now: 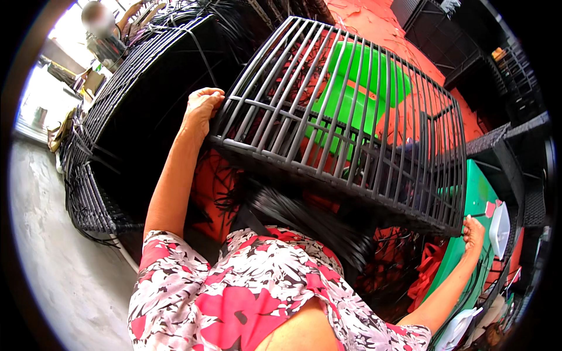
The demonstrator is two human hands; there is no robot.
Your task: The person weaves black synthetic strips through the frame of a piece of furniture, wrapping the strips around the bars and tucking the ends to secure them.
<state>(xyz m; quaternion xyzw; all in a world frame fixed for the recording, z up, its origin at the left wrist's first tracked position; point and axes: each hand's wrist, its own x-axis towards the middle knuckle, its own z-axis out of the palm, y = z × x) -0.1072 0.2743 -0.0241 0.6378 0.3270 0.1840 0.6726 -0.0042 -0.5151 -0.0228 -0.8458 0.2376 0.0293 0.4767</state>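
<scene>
A wide black frame [336, 167], made of evenly spaced strands with a woven edge, is tilted in front of me. My left hand [205, 108] is closed at its left end, by the corner. At the lower right corner my right hand [473, 235] is also closed on it, fingers curled by the edge. The frame's near edge looks tightly woven, while the rest is open bars. Beneath it, across my lap, lies a bundle of loose black strands [310, 216]. The fingertips of both hands are partly hidden.
A large black woven basket-like piece [93, 169] stands at my left, loose strand ends sticking out. Behind the bars is a bright green plastic chair [357, 93] on the red floor [366, 26]. A green panel [477, 193] stands right, near dark woven furniture [521, 158]. Another person [100, 35] is far left.
</scene>
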